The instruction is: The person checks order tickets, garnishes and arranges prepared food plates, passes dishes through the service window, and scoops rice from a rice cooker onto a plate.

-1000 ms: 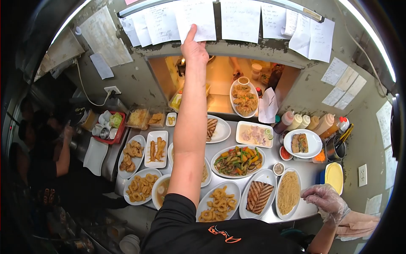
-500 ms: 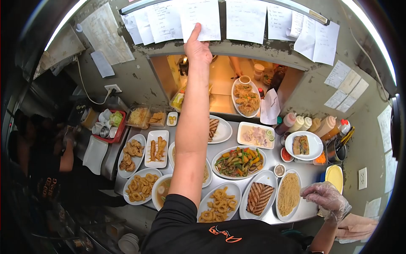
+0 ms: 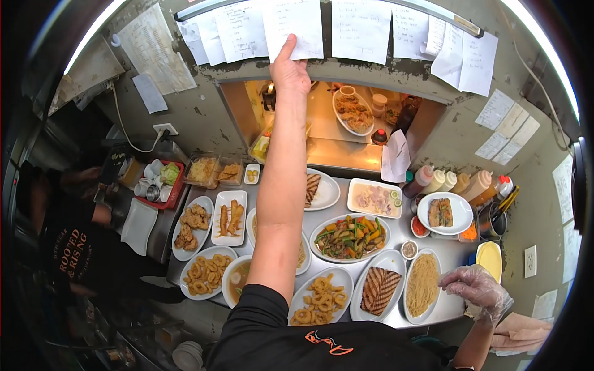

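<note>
My bare left hand (image 3: 289,73) is raised to the paper order slips, its thumb on the front of one handwritten slip (image 3: 293,25) and its fingers behind the lower edge. The slip's top is at the metal ticket rail (image 3: 383,5). My right hand (image 3: 482,290), in a clear plastic glove, hovers by the right edge of the counter with its fingers curled together; nothing shows in them. Just left of it lies an oval plate of thin noodles (image 3: 422,287). Farther left are grilled meat (image 3: 378,289) and fried rings (image 3: 322,300), each on an oval plate.
Several dishes crowd the steel counter, including stir-fried vegetables (image 3: 351,238) and spring rolls (image 3: 231,216). Squeeze bottles (image 3: 450,181) line the right wall. Through the pass window, a plate of food (image 3: 354,114) sits on the far shelf. A co-worker in a dark shirt (image 3: 77,253) stands at left.
The plate in the pass window has moved farther back, and the hand beside it is gone. The co-worker at left has shifted, showing more shirt lettering. My hands stay nearly still.
</note>
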Demonstrator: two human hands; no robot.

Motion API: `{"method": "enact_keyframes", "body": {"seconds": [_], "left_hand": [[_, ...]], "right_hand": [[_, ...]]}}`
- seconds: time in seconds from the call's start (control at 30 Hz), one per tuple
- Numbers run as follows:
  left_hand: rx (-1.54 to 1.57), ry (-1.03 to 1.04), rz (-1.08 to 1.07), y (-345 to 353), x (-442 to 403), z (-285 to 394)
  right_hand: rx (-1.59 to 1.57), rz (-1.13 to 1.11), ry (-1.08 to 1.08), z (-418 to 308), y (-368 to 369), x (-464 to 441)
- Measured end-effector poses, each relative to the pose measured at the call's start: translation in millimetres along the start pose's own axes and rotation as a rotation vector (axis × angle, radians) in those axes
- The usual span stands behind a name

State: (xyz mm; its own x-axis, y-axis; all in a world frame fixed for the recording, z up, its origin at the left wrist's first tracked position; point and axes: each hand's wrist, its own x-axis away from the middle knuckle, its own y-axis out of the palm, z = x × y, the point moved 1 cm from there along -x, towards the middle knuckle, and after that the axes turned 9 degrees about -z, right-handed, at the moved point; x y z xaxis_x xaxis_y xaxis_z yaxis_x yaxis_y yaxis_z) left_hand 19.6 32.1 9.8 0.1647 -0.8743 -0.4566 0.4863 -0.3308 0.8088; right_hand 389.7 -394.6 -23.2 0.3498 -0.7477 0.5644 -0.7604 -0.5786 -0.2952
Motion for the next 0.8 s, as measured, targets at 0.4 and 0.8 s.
{"method": "enact_keyframes", "body": {"seconds": [0.4,0.8], "left_hand": [[-0.004,-0.008,-0.023,-1.9,0.1,0.2],[0.003,-0.007,-0.024,-5.0,-2.0,-0.5]], "right_hand": [[0.001,0.024,0.004,-0.6,1.1,0.0],[-0.011,0.017,-0.024,-6.3,-0.1,-2.9]]}}
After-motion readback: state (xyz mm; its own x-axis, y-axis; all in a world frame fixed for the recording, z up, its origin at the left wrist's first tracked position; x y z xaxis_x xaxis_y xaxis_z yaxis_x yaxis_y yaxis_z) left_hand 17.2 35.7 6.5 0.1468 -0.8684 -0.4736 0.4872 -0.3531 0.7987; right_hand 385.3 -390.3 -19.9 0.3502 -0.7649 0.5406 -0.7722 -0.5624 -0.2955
